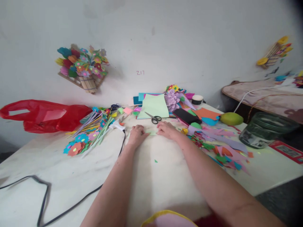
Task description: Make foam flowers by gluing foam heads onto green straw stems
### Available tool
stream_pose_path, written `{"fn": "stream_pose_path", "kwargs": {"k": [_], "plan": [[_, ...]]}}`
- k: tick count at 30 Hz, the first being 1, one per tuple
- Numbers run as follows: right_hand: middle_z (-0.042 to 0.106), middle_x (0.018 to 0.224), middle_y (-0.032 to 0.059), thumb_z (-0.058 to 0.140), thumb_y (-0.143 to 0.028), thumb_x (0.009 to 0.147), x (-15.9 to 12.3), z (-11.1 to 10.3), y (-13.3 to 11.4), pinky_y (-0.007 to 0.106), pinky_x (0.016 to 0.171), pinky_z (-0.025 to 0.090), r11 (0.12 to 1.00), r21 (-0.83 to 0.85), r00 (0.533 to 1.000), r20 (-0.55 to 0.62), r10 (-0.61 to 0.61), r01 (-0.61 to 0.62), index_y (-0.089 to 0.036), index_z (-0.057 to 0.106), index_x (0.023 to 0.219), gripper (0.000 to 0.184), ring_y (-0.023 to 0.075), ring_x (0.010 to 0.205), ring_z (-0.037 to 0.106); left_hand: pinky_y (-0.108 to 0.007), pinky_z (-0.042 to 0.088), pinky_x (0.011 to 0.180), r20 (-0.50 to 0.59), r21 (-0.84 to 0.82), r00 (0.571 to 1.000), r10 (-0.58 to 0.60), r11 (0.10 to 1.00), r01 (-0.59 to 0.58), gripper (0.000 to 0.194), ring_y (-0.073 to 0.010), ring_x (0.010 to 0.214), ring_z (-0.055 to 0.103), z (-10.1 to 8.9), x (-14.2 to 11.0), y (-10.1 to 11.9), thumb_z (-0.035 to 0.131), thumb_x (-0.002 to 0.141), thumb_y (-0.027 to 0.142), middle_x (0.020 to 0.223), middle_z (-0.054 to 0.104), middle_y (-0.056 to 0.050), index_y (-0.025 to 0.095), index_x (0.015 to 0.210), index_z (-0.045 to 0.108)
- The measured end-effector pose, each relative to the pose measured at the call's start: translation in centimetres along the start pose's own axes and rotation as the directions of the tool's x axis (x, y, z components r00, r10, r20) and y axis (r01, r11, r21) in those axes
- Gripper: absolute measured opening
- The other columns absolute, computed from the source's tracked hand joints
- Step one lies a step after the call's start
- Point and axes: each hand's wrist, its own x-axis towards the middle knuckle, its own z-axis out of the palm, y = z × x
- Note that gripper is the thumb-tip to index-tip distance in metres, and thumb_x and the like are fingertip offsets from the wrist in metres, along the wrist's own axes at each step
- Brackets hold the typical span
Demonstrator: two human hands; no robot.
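A small pale green paper piece (152,132) lies low over the table between my hands. My left hand (138,136) has its curled fingers and thumb at the left end of the piece. At the right end, the bent fingers of my right hand (167,130) hold it; the fingertips are partly hidden. Just beyond my hands, black-handled scissors (155,119) lie with blades slightly apart, partly on a stack topped by a pale green sheet (155,106). Left of my left hand rests a white glue gun (117,125) with a black cord.
Paper flowers on stems (82,142) and a red plastic bag (54,116) lie left. To the right are colourful scraps (224,153), a black phone-like object (187,116), a yellow-green fruit (231,119) and a glass jar (265,130). A black cord (71,206) crosses the table's left front.
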Motion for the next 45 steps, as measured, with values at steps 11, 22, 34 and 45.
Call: {"fn": "stream_pose_path", "kwargs": {"k": [11, 22, 34, 45], "plan": [[0.057, 0.109, 0.0041, 0.063, -0.024, 0.072, -0.5, -0.4, 0.9, 0.033, 0.088, 0.037, 0.994, 0.093, 0.999, -0.01, -0.048, 0.048, -0.019, 0.064, 0.067, 0.008, 0.0201, 0.101, 0.05, -0.033, 0.039, 0.088, -0.018, 0.021, 1.0, -0.026, 0.999, 0.026, 0.019, -0.0202, 0.098, 0.049, -0.2, -0.1, 0.4, 0.057, 0.07, 0.035, 0.105, 0.058, -0.005, 0.019, 0.059, 0.056], [0.059, 0.102, 0.0051, 0.06, -0.021, 0.074, 0.5, 1.2, 0.4, 0.031, 0.085, 0.037, 0.991, 0.084, 0.99, -0.107, -0.096, 0.105, -0.017, 0.063, 0.069, 0.007, 0.0178, 0.097, 0.051, -0.036, 0.037, 0.083, -0.13, 0.142, 0.987, -0.097, 0.983, 0.115, 0.029, -0.0241, 0.098, 0.048, -0.8, -0.7, 1.3, 0.053, 0.073, 0.043, 0.098, 0.057, -0.008, 0.019, 0.088, 0.055], [0.062, 0.097, 0.0056, 0.059, -0.018, 0.075, 2.1, 1.8, -0.8, 0.027, 0.081, 0.039, 0.98, 0.16, 0.991, -0.082, -0.104, 0.116, -0.015, 0.064, 0.066, 0.011, 0.0153, 0.088, 0.054, -0.043, 0.024, 0.101, -0.098, 0.186, 0.994, 0.044, 0.982, -0.025, 0.038, -0.0273, 0.127, 0.025, 0.4, -0.6, 1.3, 0.048, 0.078, 0.041, 0.124, 0.049, -0.008, 0.022, 0.111, 0.048], [0.063, 0.091, 0.0043, 0.066, -0.019, 0.067, 1.0, 1.7, 0.8, 0.025, 0.078, 0.041, 0.957, 0.249, 0.976, -0.193, -0.103, 0.15, -0.017, 0.063, 0.066, 0.004, 0.0147, 0.088, 0.056, -0.043, 0.022, 0.103, -0.068, 0.178, 0.998, -0.009, 0.984, 0.021, 0.042, -0.0265, 0.128, 0.024, 0.5, -0.5, 1.3, 0.048, 0.077, 0.043, 0.126, 0.049, -0.008, 0.022, 0.113, 0.048]]}}
